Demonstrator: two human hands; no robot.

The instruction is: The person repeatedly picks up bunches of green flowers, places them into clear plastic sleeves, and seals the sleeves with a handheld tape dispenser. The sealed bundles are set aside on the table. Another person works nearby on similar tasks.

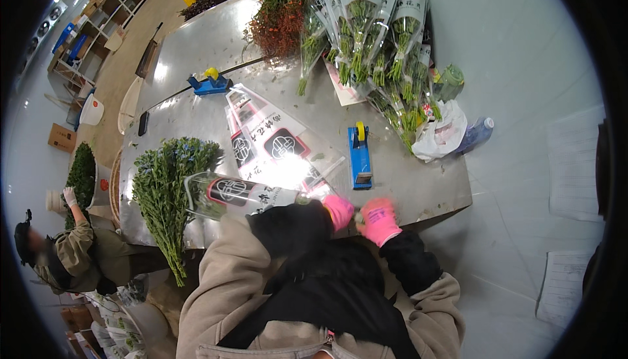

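A flower bunch in a printed clear sleeve (235,194) lies along my left forearm, its stem end towards my hands. My left hand (339,212), in a pink glove, is near that stem end; my sleeve hides its hold. My right hand (379,219), in a matching glove and slightly blurred, is close beside it at the table's near edge, with something small and greenish at its fingers. Flat printed plastic sleeves (274,133) lie fanned out beyond my hands. A blue tape dispenser (360,157) with yellow tape stands just ahead of my right hand.
Blue-flowered stems (171,182) lie at the left of the metal table (422,187). Sleeved bunches (363,30), orange-red sprigs (279,27), a white plastic bag (441,130) and a bottle (477,134) are beyond. Another tape dispenser (210,84) stands back left. A co-worker (73,256) is at far left.
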